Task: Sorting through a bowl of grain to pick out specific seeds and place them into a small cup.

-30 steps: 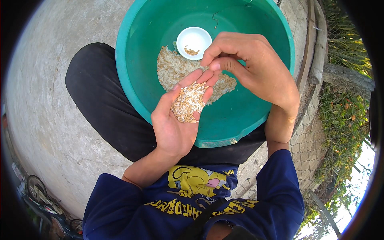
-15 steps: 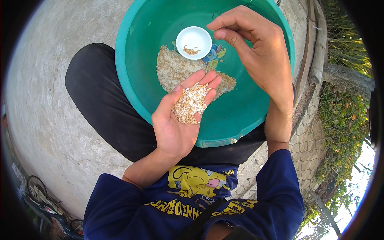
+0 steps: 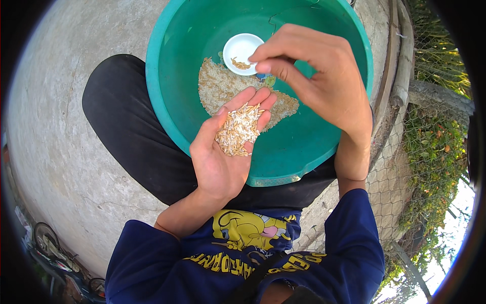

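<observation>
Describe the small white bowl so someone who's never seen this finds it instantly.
Start at the big green basin, top centre of the view. Inside it, the bowl sits at the far edge of the spread of pale grain, by the right hand. It's the only white dish there, holding a small cluster of brown grains.

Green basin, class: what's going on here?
A person's left hand is cupped palm up over the green basin, holding a heap of white and brown grains. The right hand, in a pinching pose, is by the right edge of a small white dish; whether it grips anything cannot be seen. A few brown grains lie in the dish, and mixed grain is spread on the basin floor.
</observation>
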A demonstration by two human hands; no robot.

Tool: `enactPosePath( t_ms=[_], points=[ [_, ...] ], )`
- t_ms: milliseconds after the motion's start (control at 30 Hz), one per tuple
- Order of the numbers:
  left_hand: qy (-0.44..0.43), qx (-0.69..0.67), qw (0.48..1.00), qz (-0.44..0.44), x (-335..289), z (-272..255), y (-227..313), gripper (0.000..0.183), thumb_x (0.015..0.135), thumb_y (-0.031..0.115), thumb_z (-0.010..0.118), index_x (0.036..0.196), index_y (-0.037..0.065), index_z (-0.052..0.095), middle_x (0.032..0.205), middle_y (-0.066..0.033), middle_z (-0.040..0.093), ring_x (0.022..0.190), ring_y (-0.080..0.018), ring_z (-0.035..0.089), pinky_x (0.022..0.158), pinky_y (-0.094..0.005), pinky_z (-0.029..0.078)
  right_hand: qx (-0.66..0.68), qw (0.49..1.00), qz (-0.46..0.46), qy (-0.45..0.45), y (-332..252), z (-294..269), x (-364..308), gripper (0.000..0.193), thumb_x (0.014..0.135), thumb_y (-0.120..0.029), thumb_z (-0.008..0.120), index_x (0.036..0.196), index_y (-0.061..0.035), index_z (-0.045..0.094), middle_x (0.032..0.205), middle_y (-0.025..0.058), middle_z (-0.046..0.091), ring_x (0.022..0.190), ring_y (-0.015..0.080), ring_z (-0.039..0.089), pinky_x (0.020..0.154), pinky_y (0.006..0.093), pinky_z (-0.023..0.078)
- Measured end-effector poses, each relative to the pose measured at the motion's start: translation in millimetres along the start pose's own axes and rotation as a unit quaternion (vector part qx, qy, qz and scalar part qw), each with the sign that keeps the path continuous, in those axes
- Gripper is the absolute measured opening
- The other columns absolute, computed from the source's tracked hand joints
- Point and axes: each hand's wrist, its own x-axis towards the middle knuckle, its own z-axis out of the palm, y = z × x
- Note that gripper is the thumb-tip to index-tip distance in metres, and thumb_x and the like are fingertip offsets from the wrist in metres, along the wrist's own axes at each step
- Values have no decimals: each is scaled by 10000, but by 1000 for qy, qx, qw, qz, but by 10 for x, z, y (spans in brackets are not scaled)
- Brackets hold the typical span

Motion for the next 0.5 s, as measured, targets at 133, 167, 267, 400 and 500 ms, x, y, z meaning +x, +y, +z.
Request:
enactPosePath(
  t_ms=[133, 167, 267, 400, 500],
  points=[
    [-173, -145, 974, 2, 75, -352, -37, 542, 1037, 347, 345, 1381, -48, 483, 1305, -150, 591, 1239, -241, 564, 1009, -340, 449, 133, 988, -8, -81, -176, 141, -58, 236, 767, -25, 755, 997, -61, 716, 927, 57, 660, 783, 219, 673, 674, 336, 541],
    [-173, -145, 974, 0, 62, -365, -44, 542, 1037, 347, 345, 1381, -48, 483, 1305, -150, 591, 1239, -241, 564, 1009, -340, 449, 92, 991, -33, -88, -203, 164, -77, 234, 761, -32, 729, 989, -66, 693, 922, 55, 628, 838, 240, 650, 659, 357, 537],
    [-97, -135, 986, -18, -3, -288, -21, 471, 1054, 397, 333, 1293, 64, 565, 1227, -58, 632, 1143, -193, 602, 915, -317, 490, 28, 992, -77, -97, -292, 197, -100, 214, 730, -38, 702, 939, -58, 661, 907, 55, 572, 909, 245, 613, 643, 382, 535],
    [-39, -98, 993, -50, -35, -91, 39, 611, 1049, 474, 253, 1397, 23, 475, 1382, -115, 544, 1274, -237, 529, 1042, -376, 441, 19, 982, -46, -185, -420, 207, -143, 294, 720, -96, 726, 1000, -65, 644, 1007, 43, 582, 961, 245, 605, 725, 380, 532],
    [-29, -76, 995, -55, -18, 12, 51, 709, 1041, 497, 175, 1457, -32, 397, 1482, -160, 451, 1367, -283, 443, 1126, -412, 377, 6, 972, -38, -231, -491, 241, -202, 377, 708, -146, 754, 1063, -96, 638, 1110, 25, 593, 1037, 245, 601, 799, 384, 525]
  ],
)
